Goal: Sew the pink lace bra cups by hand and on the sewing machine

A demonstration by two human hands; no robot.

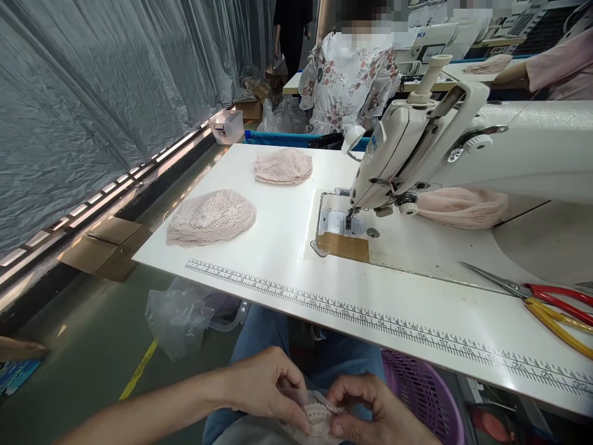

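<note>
1. Lace-edged fabric (pixel 319 415), pale, held low over the lap at bottom centre, in front of the table edge; partly covered by fingers.
2. Left hand (pixel 269 384): thumb and fingers pinched on the fabric's left part.
3. Right hand (pixel 370 406): pinching the same piece at its right; fingertips of both hands close together.
4. Blue trousers (pixel 262 334) beneath the hands; purple basket (pixel 433 398) just right of the legs, below the tabletop.
5. White table (pixel 282 228): printed ruler scale (pixel 343 310) along near edge.
6. Two pale lace stacks on table, left side: nearer stack (pixel 210 217), farther stack (pixel 283 167); apart from each other.
7. White sewing machine (pixel 417 142) at right; pink cloth bundle (pixel 463 207) lies under its arm.
8. Scissors (pixel 523 289), red and yellow handles, lying on table far right.
9. Floor left: cardboard box (pixel 111 247), clear plastic bag (pixel 176 315) near table edge.
10. Beyond table: person in floral top (pixel 347 83).
</note>
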